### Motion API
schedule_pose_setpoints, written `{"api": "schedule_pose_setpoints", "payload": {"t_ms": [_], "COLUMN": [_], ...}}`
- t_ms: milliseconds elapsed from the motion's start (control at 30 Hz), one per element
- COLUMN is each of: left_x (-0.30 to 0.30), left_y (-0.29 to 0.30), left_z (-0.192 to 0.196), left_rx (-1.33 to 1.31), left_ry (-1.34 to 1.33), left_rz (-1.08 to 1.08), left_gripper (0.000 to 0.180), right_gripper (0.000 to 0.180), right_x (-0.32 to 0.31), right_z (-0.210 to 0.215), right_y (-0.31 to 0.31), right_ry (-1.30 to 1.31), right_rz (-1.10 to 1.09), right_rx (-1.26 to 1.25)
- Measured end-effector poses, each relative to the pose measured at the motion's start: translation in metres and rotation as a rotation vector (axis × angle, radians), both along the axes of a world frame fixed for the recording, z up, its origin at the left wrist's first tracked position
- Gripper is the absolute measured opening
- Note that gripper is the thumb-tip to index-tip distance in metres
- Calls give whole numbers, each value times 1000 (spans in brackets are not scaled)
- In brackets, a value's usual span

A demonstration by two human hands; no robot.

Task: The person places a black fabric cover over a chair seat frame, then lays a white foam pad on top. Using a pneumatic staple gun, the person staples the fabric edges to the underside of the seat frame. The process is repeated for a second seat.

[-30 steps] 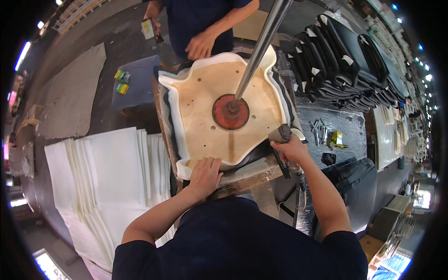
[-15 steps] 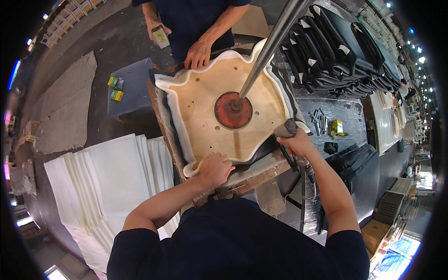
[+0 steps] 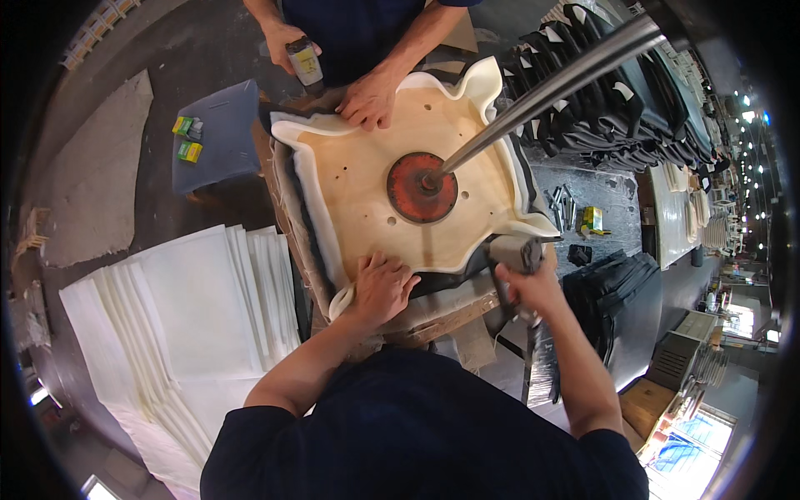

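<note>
In my right hand (image 3: 533, 287) is a staple gun (image 3: 518, 252), held at the near right corner of a wooden seat panel (image 3: 350, 196). White padding (image 3: 312, 192) and dark cover material (image 3: 446, 282) edge the panel. My left hand (image 3: 385, 290) lies on the near left edge, fingers apart on the padding and wood. A metal rod (image 3: 550, 87) with a red disc (image 3: 408, 187) stands on the panel's middle. Across from me, a co-worker's hand (image 3: 371, 98) rests on the far edge, while their other hand (image 3: 283, 46) holds another staple gun (image 3: 305, 62).
White padding sheets (image 3: 183, 308) are stacked at the left. Black covers (image 3: 583, 108) pile up at the far right, with more black sheets (image 3: 612, 304) nearer. Staple strips (image 3: 562, 207) and a yellow-green box (image 3: 592, 220) lie on the right table. Small boxes (image 3: 189, 152) sit on a blue-grey surface (image 3: 218, 137).
My right hand and staple gun have moved slightly nearer me, and the gun's head has turned. My left hand stays near the same edge. The view has shifted, and the co-worker's hand reaches farther onto the panel.
</note>
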State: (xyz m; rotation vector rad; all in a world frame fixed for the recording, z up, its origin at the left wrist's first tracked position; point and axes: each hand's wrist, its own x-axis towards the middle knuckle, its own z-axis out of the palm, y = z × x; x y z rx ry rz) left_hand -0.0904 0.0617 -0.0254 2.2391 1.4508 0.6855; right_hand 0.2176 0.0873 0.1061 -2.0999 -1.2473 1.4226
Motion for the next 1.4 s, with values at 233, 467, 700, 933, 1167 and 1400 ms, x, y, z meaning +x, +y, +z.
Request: {"api": "schedule_pose_setpoints", "payload": {"t_ms": [233, 467, 700, 933, 1167, 1400], "left_x": [13, 18, 18, 19, 22, 87], "left_y": [-2, -4, -4, -7, -1, 39], "left_z": [2, -1, -4, 0, 6, 46], "left_rx": [-80, -113, -117, -102, -91, -157], "left_ry": [-146, -124, -118, -115, -49, -335], "left_rz": [122, 189, 182, 153, 142, -43], "left_gripper": [21, 16, 14, 12, 13, 19], "right_gripper": [33, 26, 29, 38, 54, 36], "right_x": [-92, -111, -122, -118, -98, -8], "right_z": [-19, -17, -11, -22, -25, -37], "right_y": [-59, -50, -36, -34, -38, -86], "right_ry": [259, 163, 42, -4, 81, 269], "right_rz": [-95, -89, 0, 43, 22, -292], "right_rx": [-46, -75, -118, -102, -150, 220]}}
